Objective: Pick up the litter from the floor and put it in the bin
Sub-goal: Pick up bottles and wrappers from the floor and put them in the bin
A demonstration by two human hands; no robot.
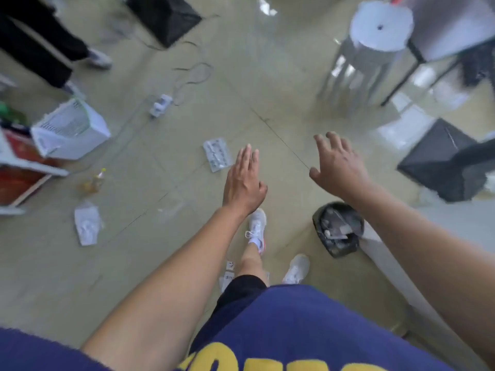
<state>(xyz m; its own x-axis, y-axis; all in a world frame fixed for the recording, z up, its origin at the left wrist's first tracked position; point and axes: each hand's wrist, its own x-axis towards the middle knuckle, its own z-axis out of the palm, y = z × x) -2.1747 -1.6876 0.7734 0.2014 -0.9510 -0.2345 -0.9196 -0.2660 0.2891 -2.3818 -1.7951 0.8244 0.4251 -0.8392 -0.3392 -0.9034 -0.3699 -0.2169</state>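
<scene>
Head view: both hands empty above littered floor.
Left hand (243, 183) flat, right hand (338, 167) fingers spread; bin (338, 228) beside the right forearm.

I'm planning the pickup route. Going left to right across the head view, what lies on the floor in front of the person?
Crumpled white wrapper → small bottle of yellowish liquid → blister pack → black-lined bin, already holding some litter.

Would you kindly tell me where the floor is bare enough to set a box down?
Bare floor lies between the blister pack and the stool, and at lower left below the crumpled wrapper. It is crowded around the bottle and white basket.
</scene>
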